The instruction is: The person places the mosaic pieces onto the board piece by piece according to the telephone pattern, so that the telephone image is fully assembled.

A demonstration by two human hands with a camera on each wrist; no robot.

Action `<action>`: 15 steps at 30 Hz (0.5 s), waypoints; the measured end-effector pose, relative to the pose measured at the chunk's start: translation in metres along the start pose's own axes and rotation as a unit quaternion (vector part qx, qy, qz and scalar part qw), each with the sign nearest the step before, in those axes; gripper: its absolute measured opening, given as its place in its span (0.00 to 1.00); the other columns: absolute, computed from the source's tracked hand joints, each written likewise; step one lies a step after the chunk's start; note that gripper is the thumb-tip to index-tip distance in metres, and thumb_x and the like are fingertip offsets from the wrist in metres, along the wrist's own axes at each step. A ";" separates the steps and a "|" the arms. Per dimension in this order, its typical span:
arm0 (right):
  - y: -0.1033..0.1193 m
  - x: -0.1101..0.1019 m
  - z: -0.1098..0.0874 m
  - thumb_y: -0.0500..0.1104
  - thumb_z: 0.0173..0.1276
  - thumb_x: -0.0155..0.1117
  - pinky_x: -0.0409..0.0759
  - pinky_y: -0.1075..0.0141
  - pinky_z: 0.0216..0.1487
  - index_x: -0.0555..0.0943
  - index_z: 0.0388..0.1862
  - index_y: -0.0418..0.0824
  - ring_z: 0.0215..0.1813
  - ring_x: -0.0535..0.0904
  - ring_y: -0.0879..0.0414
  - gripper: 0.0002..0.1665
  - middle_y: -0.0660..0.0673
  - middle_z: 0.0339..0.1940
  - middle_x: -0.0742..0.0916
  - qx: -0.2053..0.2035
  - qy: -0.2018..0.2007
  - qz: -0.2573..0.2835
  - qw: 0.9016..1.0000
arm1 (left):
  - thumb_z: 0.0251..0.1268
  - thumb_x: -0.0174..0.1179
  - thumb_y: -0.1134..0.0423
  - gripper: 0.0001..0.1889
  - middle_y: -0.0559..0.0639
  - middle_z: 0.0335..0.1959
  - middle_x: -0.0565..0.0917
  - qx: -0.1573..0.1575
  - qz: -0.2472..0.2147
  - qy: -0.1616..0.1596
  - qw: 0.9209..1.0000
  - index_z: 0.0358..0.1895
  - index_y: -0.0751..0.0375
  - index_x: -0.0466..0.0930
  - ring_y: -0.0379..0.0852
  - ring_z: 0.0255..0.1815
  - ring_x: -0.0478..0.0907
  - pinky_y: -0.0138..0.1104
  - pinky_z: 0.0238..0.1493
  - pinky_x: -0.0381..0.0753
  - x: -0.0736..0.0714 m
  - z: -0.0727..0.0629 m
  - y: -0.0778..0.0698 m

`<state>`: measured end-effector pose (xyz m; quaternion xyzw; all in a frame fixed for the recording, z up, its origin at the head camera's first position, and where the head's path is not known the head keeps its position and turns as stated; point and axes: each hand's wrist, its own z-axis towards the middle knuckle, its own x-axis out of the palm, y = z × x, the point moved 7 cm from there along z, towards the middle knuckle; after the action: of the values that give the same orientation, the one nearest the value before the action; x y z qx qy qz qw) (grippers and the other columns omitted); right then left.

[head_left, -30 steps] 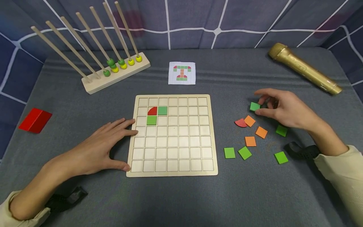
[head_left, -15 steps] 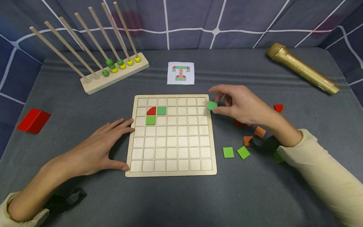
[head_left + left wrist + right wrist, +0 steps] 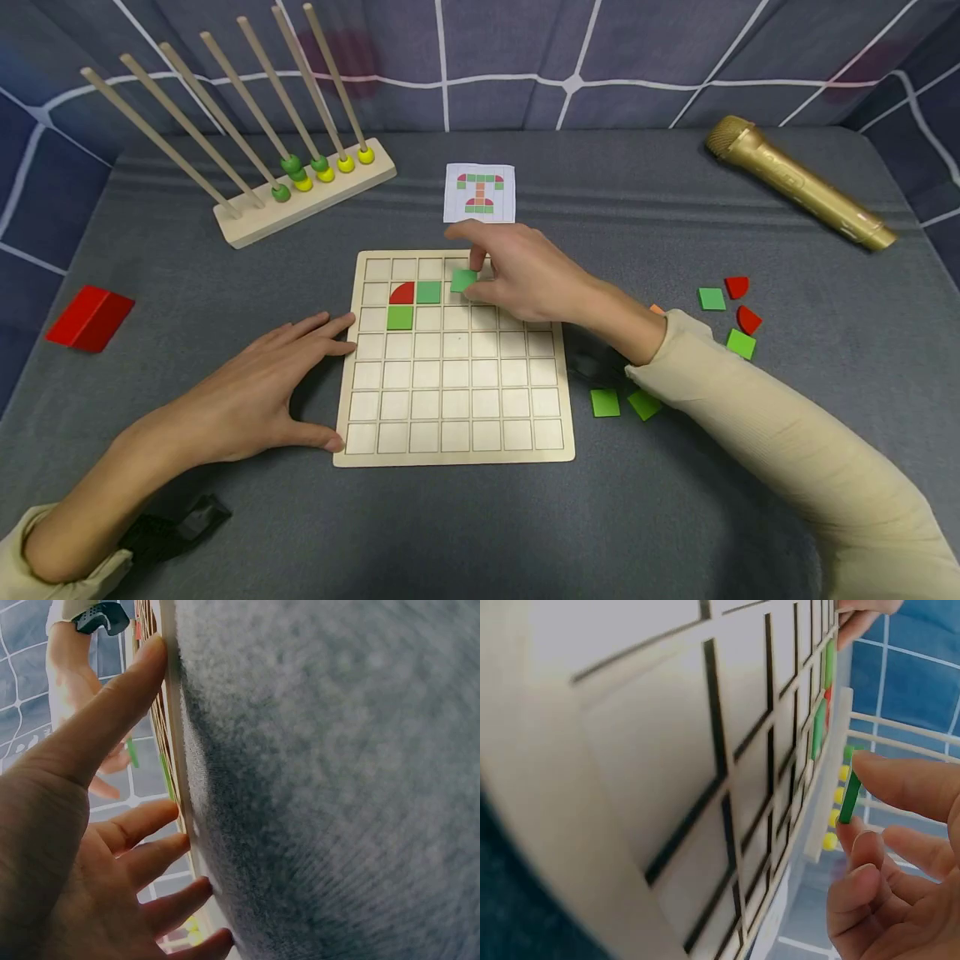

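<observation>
A wooden grid board (image 3: 454, 400) lies flat on the grey cloth. In its second row sit a red quarter-round tile (image 3: 402, 293) and a green square tile (image 3: 428, 292); another green tile (image 3: 400, 317) lies below the red one. My right hand (image 3: 525, 271) pinches a green square tile (image 3: 463, 281) between thumb and fingers above the board's upper part. The right wrist view shows this pinched tile (image 3: 851, 793) edge-on, apart from the board. My left hand (image 3: 247, 400) is spread along the board's left edge, its thumb and fingertips touching it.
Loose green tiles (image 3: 605, 403) and red tiles (image 3: 737, 287) lie right of the board, some hidden under my right arm. A pattern card (image 3: 480, 193) lies behind the board. Around stand a peg rack with beads (image 3: 315, 192), a red block (image 3: 92, 319) and a gold microphone (image 3: 802, 183).
My right hand has carried the green tile leftward from the loose pile to above the board's upper part. The left hand stays at the board's edge.
</observation>
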<state>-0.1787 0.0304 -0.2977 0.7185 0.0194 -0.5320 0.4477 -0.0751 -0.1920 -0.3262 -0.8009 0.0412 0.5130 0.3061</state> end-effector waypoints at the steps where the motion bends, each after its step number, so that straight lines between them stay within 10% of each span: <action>1: 0.000 0.002 0.002 0.38 0.63 0.71 0.73 0.61 0.42 0.71 0.69 0.40 0.34 0.75 0.54 0.36 0.47 0.40 0.83 0.000 0.004 -0.003 1.000 | 0.37 0.69 0.25 0.54 0.54 0.78 0.55 0.001 0.000 0.000 1.000 0.66 0.58 0.71 0.62 0.77 0.48 0.63 0.68 0.50 0.000 0.000 0.000; 15: 0.001 0.020 0.019 0.35 0.62 0.69 0.73 0.56 0.51 0.72 0.67 0.39 0.41 0.78 0.54 0.33 0.46 0.38 0.83 0.009 0.045 -0.039 0.998 | 0.38 0.67 0.24 0.54 0.53 0.79 0.53 -0.006 -0.012 0.008 1.000 0.67 0.57 0.70 0.61 0.78 0.46 0.64 0.69 0.48 0.001 -0.001 0.003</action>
<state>-0.1837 0.0078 -0.3137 0.7442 0.0626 -0.5162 0.4192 -0.0748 -0.1943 -0.3284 -0.8071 0.0309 0.5032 0.3073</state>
